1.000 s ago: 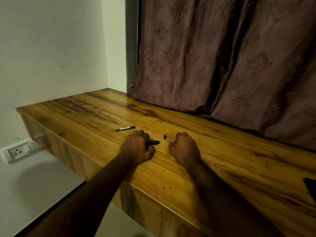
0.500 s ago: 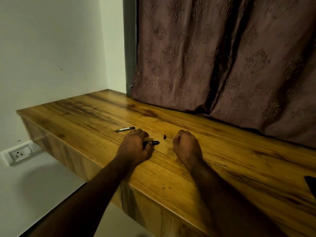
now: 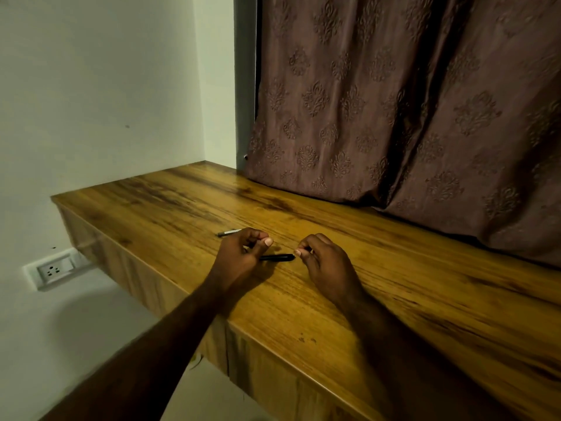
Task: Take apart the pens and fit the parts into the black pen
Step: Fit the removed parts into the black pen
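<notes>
My left hand (image 3: 239,258) grips the back end of the black pen (image 3: 277,257), which points right, just above the wooden desk (image 3: 394,293). My right hand (image 3: 326,264) has its thumb and forefinger pinched together right at the pen's open right tip. Whatever small part sits between those fingers is hidden. A second pen (image 3: 229,233), pale with dark ends, lies flat on the desk just behind my left hand's fingers.
The desk's front edge (image 3: 273,338) runs diagonally just below my wrists. A brown patterned curtain (image 3: 394,117) hangs along the back and rests on the desk. The white wall at left carries a power socket (image 3: 53,270) below desk level.
My right hand lifted and pinched in toward the pen's tip. The small black piece and thin part that lay on the desk near it are out of sight. The camera tilted slightly.
</notes>
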Tool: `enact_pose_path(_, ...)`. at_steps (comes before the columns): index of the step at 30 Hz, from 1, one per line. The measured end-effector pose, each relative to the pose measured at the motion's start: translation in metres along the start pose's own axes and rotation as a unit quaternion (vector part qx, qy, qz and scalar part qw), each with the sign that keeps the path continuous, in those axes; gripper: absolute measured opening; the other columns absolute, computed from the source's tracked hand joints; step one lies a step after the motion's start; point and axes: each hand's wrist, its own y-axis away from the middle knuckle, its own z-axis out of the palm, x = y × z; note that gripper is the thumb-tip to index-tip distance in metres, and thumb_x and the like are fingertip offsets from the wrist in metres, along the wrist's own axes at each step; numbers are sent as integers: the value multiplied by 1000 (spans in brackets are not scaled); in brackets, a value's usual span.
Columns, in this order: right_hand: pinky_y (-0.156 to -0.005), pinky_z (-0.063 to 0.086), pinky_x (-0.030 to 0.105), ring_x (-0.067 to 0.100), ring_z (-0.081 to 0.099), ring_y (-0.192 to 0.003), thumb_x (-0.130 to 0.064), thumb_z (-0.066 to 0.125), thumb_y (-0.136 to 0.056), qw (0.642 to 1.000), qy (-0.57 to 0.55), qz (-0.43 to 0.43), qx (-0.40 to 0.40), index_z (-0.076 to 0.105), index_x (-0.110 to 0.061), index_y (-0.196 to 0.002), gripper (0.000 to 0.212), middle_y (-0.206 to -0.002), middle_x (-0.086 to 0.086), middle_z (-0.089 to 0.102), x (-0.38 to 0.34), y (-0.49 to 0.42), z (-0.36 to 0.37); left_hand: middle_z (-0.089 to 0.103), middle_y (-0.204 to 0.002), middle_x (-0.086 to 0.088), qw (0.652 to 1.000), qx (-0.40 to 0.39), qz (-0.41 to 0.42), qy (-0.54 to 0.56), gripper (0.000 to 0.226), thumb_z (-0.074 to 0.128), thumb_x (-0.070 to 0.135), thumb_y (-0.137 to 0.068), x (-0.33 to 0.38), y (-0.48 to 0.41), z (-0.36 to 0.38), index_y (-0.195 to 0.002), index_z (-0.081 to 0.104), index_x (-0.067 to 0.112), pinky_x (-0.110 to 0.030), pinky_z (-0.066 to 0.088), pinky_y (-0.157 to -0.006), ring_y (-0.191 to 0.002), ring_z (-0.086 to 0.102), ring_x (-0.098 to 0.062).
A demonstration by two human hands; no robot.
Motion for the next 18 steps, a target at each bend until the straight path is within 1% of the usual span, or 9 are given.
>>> enact_pose_path(1, -67, 47, 37, 13, 54, -78, -28, 57, -95, 1000, -4, 2, 1, 62, -20, -92, 10, -89, -7, 57, 0, 0, 0, 68, -77, 5, 1000, -9, -5, 6, 7, 67, 25, -87, -1, 0, 0, -85, 69, 19, -42, 56, -68, -76, 67, -19)
enact_pose_path(2, -67, 47, 36, 13, 54, -78, -28, 57, -95, 1000, -6, 2, 1, 62, -21, -92, 10, -88, -7, 57, 0, 0, -1, 67, -75, 5, 1000, -15, -6, 10, 9, 67, 27, -86, -2, 0, 0, -83, 69, 19, -47, 55, -67, -73, 66, -19)
enact_pose_path(5, -66, 45, 35, 12, 52, -77, -27, 58, -95, 1000, -2, -4, -3, 62, -20, -92, 9, -87, -8, 56, -2, 0, -2, 64, -68, 6, 999, -26, 0, 19, 14, 65, 31, -85, -3, 1, 0, -77, 67, 19, -46, 50, -63, -66, 61, -17)
enact_pose_path(9, -68, 44, 32, 11, 51, -79, -25, 58, -95, 1000, 5, -5, -13, 63, -19, -92, 8, -86, -11, 54, -4, 0, -1, 63, -67, -6, 999, -44, -9, 25, 21, 63, 37, -83, -4, 1, -1, -75, 65, 18, -52, 49, -63, -64, 59, -25)
enact_pose_path(10, -68, 44, 32, 11, 51, -80, -25, 58, -95, 1000, 8, -2, -17, 62, -20, -92, 7, -86, -13, 53, -4, 0, -1, 63, -68, -8, 999, -46, -8, 26, 21, 62, 35, -84, -3, 2, -1, -75, 64, 17, -50, 48, -62, -65, 59, -24)
enact_pose_path(12, -71, 45, 33, 10, 50, -83, -26, 58, -94, 1000, 16, 1, -23, 62, -22, -91, 6, -87, -14, 53, -3, 0, -1, 63, -68, -7, 999, -43, 10, 9, 18, 61, 26, -90, -1, 5, 0, -74, 63, 16, -42, 48, -62, -66, 59, -18)
enact_pose_path(15, -79, 43, 34, 12, 49, -93, -32, 59, -93, 998, 54, -18, -23, 65, -23, -94, 10, -95, -11, 60, -3, -1, 1, 62, -68, 0, 995, -19, 77, -59, 17, 61, 16, -91, 0, 5, 2, -74, 62, 15, -27, 45, -63, -65, 57, -6)
enact_pose_path(16, -82, 41, 35, 13, 50, -96, -33, 59, -93, 997, 72, -24, -26, 65, -24, -97, 12, -98, -9, 62, -4, -1, 2, 61, -68, 3, 991, -18, 102, -83, 17, 61, 15, -91, 0, 5, 2, -74, 62, 16, -22, 44, -61, -65, 56, -2)
enact_pose_path(18, -85, 39, 36, 16, 50, -100, -34, 59, -93, 993, 102, -36, -36, 66, -23, -100, 15, -101, -6, 64, -6, -1, 2, 60, -69, 12, 980, -26, 148, -129, 17, 62, 14, -90, 0, 3, 3, -76, 61, 23, -12, 39, -57, -66, 56, 0)
